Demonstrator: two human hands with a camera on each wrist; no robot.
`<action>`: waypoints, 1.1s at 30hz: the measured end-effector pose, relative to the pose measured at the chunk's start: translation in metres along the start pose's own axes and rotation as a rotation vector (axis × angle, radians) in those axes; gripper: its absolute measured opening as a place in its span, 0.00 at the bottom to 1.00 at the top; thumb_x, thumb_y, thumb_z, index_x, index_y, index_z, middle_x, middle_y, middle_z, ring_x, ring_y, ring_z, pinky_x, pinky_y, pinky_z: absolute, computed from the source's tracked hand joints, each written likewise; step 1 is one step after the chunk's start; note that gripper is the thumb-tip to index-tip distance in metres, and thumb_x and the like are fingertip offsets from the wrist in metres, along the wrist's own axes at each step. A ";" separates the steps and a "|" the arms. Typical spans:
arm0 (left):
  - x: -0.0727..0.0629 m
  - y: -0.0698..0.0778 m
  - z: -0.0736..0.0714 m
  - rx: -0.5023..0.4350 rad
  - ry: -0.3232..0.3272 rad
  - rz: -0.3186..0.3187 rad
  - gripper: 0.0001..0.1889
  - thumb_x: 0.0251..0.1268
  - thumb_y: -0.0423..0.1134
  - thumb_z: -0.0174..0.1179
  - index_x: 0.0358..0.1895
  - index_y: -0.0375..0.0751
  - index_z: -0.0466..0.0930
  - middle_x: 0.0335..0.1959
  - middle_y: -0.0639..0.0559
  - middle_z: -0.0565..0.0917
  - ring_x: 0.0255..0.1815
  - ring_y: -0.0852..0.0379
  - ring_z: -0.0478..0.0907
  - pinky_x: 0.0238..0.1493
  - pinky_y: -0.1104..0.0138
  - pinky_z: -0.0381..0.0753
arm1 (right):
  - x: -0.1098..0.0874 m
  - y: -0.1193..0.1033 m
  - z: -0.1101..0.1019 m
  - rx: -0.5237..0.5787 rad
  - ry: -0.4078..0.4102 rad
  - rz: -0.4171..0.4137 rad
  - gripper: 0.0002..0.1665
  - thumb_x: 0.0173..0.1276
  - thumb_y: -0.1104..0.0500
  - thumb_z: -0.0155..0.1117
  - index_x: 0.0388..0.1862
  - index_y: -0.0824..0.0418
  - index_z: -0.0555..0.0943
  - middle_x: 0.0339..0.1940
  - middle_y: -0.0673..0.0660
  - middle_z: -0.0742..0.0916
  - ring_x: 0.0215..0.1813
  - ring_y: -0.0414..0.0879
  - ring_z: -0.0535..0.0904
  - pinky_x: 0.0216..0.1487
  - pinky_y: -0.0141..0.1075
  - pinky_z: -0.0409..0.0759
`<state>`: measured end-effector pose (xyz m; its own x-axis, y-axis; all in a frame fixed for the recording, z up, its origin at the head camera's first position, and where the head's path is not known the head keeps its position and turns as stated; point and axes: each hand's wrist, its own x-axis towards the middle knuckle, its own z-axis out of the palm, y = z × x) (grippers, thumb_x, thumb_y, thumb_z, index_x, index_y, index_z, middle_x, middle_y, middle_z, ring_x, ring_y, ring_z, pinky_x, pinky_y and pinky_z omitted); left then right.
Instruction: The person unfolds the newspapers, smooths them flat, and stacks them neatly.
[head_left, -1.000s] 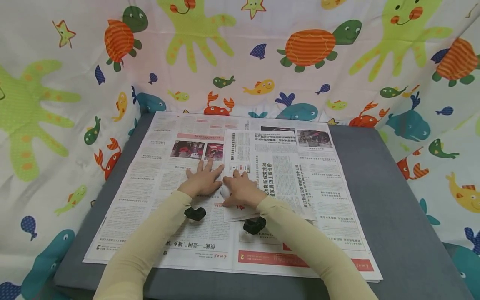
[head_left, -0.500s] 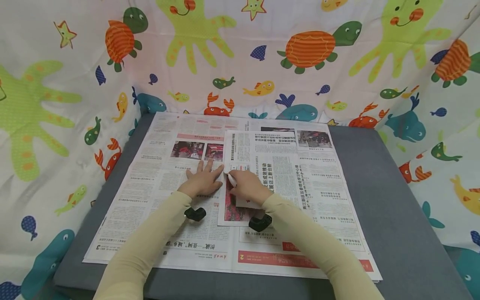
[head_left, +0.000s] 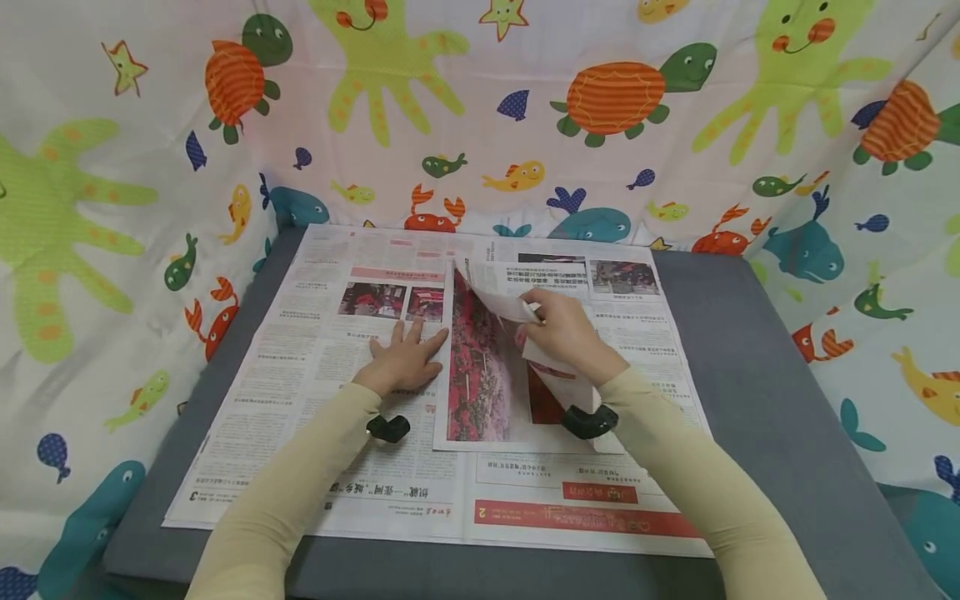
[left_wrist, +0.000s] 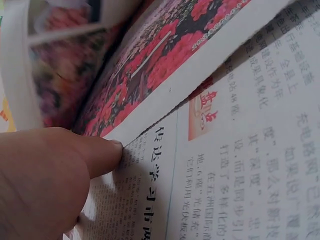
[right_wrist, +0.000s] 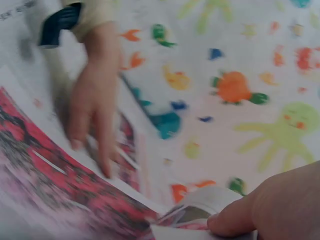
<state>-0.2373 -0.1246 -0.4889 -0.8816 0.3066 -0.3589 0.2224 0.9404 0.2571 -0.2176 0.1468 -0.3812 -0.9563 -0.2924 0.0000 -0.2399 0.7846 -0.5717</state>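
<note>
A folded newspaper [head_left: 480,383] lies on top of larger spread newspaper sheets [head_left: 285,400], its red flower photo [left_wrist: 175,60] exposed. My right hand [head_left: 562,329] pinches the lifted edge of its upper leaf, which curls up and toward the right. In the right wrist view the thumb [right_wrist: 235,215] presses on that leaf. My left hand [head_left: 405,358] lies with spread fingers on the sheets, just left of the folded newspaper. Its fingertip touches the paper at the newspaper's left edge in the left wrist view.
Under the newspapers is a grey table [head_left: 757,400], with bare strips at its left, right and front. A white curtain [head_left: 495,133] printed with sea animals hangs behind and on both sides. Each wrist wears a black band [head_left: 387,428].
My right hand has taken the leaf's left edge and swung it up and right, uncovering the flower photo. The left hand has stayed in place.
</note>
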 end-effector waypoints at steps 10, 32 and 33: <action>-0.001 -0.004 -0.001 -0.042 0.034 0.006 0.31 0.81 0.56 0.41 0.83 0.62 0.51 0.86 0.39 0.41 0.84 0.29 0.37 0.69 0.20 0.43 | -0.039 0.057 -0.082 0.235 0.158 0.283 0.30 0.75 0.57 0.63 0.73 0.63 0.70 0.60 0.71 0.85 0.50 0.54 0.87 0.39 0.36 0.88; -0.007 -0.024 -0.013 -0.047 0.087 0.134 0.37 0.67 0.53 0.66 0.77 0.48 0.67 0.83 0.36 0.54 0.79 0.18 0.40 0.71 0.29 0.60 | -0.108 0.224 -0.066 0.813 0.270 0.675 0.39 0.77 0.59 0.60 0.77 0.69 0.53 0.29 0.38 0.81 0.31 0.32 0.82 0.32 0.31 0.85; -0.007 -0.025 -0.014 -0.043 0.082 0.128 0.37 0.67 0.53 0.66 0.77 0.48 0.67 0.82 0.36 0.55 0.80 0.18 0.41 0.72 0.30 0.58 | -0.110 0.229 -0.061 0.834 0.273 0.685 0.39 0.77 0.60 0.59 0.77 0.70 0.53 0.28 0.38 0.82 0.30 0.32 0.82 0.31 0.31 0.86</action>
<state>-0.2426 -0.1521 -0.4805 -0.8786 0.4092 -0.2462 0.3191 0.8866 0.3349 -0.1771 0.3920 -0.4619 -0.8727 0.2723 -0.4052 0.4426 0.0908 -0.8921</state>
